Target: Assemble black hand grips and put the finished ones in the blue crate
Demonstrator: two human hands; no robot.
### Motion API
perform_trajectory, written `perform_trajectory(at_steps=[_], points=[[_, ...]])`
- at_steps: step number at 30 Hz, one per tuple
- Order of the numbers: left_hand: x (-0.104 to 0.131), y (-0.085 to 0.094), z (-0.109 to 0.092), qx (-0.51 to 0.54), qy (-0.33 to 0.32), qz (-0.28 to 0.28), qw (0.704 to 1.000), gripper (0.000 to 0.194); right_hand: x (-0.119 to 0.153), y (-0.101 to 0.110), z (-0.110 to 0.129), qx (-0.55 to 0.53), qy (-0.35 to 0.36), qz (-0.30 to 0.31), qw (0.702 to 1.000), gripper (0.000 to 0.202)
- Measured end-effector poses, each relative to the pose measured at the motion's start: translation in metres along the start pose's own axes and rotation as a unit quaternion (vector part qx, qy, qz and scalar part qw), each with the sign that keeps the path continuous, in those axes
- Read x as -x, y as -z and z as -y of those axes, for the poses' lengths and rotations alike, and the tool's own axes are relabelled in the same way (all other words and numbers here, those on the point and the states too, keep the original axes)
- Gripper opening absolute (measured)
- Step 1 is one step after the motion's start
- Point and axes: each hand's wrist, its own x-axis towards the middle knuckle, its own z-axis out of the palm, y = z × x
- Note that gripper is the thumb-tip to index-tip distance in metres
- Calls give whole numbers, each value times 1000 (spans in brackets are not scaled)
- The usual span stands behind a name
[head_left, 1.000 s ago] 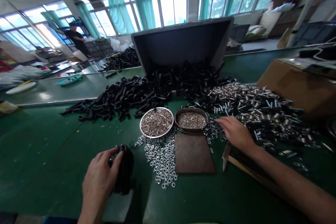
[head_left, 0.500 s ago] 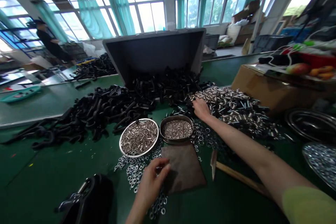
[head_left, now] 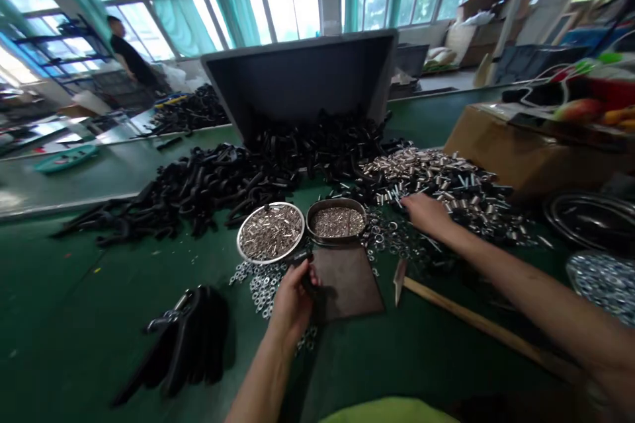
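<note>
Left grip (head_left: 290, 301): fingers curled round a black part (head_left: 308, 284), looks clamped on it.
Black part: in the left grip, at the left edge of the brown plate (head_left: 350, 281), mostly covered by fingers. Probably light, stiff, a bit slick (if it's plastic, my guess). I'd hold it mid-body, ends free.
Right grip (head_left: 426, 213): down at the near-left side of the metal sleeve pile (head_left: 421, 172), fingertips beside thin pins (head_left: 389, 198). Can't tell if it's pinched on one.
Pins/sleeves: likely light, hard, smooth, apt to roll. Fingertips, mid-length.
Hammer (head_left: 446, 305): on the worktop (head_left: 99, 304), right of the left grip, nearer the wearer than the right grip. Probably head-heavy; take the wooden handle.
Black stack (head_left: 198, 337): left of the left grip, apart from it.
</note>
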Motion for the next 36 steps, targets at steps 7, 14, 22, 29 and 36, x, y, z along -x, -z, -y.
perform_trajectory(at_steps=[7, 14, 22, 29, 36], points=[[23, 78, -40, -266, -192, -127, 936, 29, -22, -12, -67, 16, -110, 61, 992, 25], [10, 86, -21, -651, -233, -56, 720, 39, -8, -8, -38, -58, -147, 8, 987, 4], [-1, 61, -2, -778, -219, -15, 588, 25, 54, -3, 58, -422, -210, 13, 882, 40], [10, 55, -3, -701, -229, -29, 675, 32, 88, -14, 119, -585, -224, 119, 770, 37], [47, 22, 8, -216, -75, 29, 973, 33, 103, -7, 166, -709, -217, 263, 618, 33]])
